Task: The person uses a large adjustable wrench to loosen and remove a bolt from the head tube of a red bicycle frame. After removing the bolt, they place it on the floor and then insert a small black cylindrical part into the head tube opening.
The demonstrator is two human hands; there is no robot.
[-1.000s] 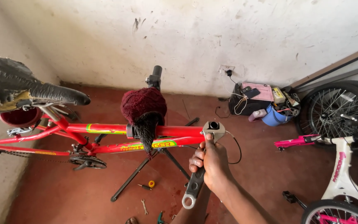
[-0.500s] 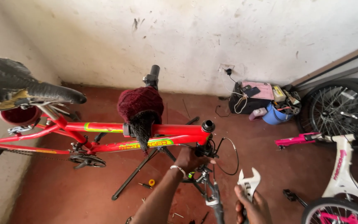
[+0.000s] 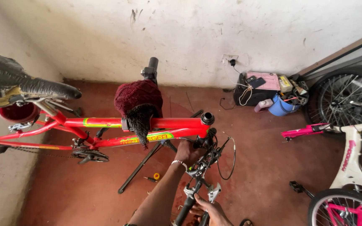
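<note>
Under the head tube (image 3: 207, 119) of the red bike frame (image 3: 105, 123), clamped on the repair stand (image 3: 141, 173), my left hand (image 3: 186, 151) is gripping the loose handlebar assembly (image 3: 200, 171). My right hand (image 3: 210, 209) is clutching its grip and an adjustable wrench (image 3: 213, 193); handlebars are not yet mounted. A white bike (image 3: 352, 167) is standing well apart.

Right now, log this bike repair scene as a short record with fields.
Setting: red floor, white wall
Main thing: red bike frame clamped in a repair stand, dark red cloth at the clamp
Left hand: on the frame by the head tube
Right hand: holds a handlebar and an adjustable wrench
Nearby: white and pink bike, screwdriver on the floor
</note>
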